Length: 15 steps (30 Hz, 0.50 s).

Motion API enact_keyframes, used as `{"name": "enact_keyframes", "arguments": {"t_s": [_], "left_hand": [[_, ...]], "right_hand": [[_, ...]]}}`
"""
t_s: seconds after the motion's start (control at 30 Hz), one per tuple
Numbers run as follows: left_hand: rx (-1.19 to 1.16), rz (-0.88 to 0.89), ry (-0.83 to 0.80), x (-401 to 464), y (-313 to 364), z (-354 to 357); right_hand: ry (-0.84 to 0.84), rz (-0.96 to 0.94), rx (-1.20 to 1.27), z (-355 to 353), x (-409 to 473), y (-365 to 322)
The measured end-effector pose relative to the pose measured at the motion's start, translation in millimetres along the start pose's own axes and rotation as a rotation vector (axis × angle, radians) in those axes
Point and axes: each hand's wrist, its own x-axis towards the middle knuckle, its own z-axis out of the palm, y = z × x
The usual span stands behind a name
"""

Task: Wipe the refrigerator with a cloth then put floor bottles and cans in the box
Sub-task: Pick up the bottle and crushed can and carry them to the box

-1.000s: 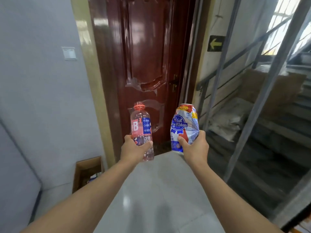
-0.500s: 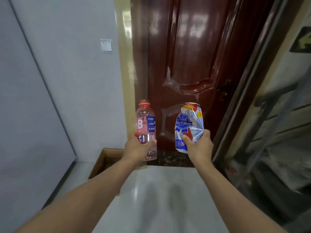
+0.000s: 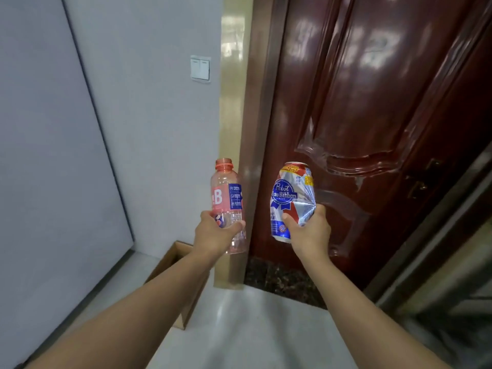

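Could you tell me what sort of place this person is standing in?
Probably an indoor entryway or landing of a home: a glossy dark red panelled door, a wall light switch beside its frame, and a cardboard box on the pale tiled floor.

Cardboard box (image 3: 170,265) on the floor at the left largely hidden behind the left forearm; interior not visible. Lower bottle (image 3: 228,206) label covered by the left hand (image 3: 215,235). Far right beyond the door (image 3: 372,129) blurred, cut off.

Even, soft indoor light; bright window reflections glare on the glossy door (image 3: 372,115); wide-angle bending tilts the walls; lower right corner smeared by blur.
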Motion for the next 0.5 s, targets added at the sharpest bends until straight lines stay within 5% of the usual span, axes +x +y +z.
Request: {"name": "enact_keyframes", "arguments": {"t_s": [0.5], "left_hand": [[-0.062, -0.206, 0.448, 146.4, -8.6, 23.7]], "right_hand": [[-0.443, -0.181, 0.087, 155.0, 176.9, 6.9]]}}
